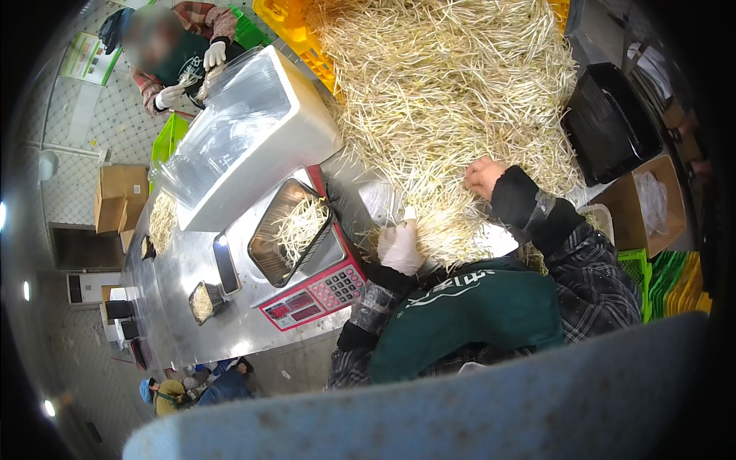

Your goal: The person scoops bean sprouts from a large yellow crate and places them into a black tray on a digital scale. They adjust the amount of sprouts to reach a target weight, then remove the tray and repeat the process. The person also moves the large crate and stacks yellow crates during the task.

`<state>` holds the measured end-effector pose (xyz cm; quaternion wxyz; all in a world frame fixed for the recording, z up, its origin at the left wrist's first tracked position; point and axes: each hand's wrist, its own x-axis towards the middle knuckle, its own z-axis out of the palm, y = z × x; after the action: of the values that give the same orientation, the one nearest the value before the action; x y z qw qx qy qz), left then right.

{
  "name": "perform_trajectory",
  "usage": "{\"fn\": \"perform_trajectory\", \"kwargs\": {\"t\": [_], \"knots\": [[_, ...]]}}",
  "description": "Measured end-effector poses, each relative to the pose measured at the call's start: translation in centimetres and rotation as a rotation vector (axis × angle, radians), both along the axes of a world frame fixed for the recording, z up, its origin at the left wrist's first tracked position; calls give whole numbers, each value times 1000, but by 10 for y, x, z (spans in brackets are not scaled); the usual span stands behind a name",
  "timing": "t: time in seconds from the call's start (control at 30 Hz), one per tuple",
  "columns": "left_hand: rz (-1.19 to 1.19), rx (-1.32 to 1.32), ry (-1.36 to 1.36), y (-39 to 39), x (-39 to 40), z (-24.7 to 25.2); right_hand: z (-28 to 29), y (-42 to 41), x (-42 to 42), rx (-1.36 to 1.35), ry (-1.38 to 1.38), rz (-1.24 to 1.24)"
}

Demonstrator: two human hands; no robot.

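A large heap of bean sprouts (460, 98) spreads over the metal table before me. My left hand (399, 247), in a white glove, rests with curled fingers against the near left edge of the sprouts. Bare fingers of my right hand (484, 177) bend into the heap farther right; their tips are hidden. Whether either hand grips sprouts I cannot tell. Left of my left hand stands a red-framed digital scale (313, 293). On its pan sits a tilted clear plastic tray (265, 244) with a small pile of sprouts inside.
A white foam box (270, 155) holds stacked clear trays (230, 132). Farther left lie a phone (226, 263) and a small sprout-filled tray (204, 303). Black trays (612, 123) and a cardboard box (655, 207) stand right. Across the table, a gloved co-worker (184, 63) handles sprouts.
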<state>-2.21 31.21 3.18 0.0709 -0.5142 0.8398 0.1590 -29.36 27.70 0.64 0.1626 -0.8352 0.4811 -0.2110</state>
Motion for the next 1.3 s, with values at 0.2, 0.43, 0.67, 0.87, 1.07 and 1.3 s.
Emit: {"fn": "perform_trajectory", "kwargs": {"t": [0.2, 0.43, 0.67, 0.87, 1.07, 1.3], "knots": [[126, -102, 67, 19, 12, 18, 1, 10, 12, -48, 123, -77], [164, -164, 106, 17, 18, -21, 63, 19, -12, -281, -64, -130], [287, 13, 334, 43, 25, 19, 69, 123, -100, 512, 732, -464], [207, -203, 105, 7, 15, -18, 39, 82, 83, 50, 293, 58], [97, -240, 249, -34, -3, -26, 9, -2, 61, 133, 278, 113], [77, -367, 363, -7, 2, 22, 85, -21, 11, 213, 54, -90]]}}
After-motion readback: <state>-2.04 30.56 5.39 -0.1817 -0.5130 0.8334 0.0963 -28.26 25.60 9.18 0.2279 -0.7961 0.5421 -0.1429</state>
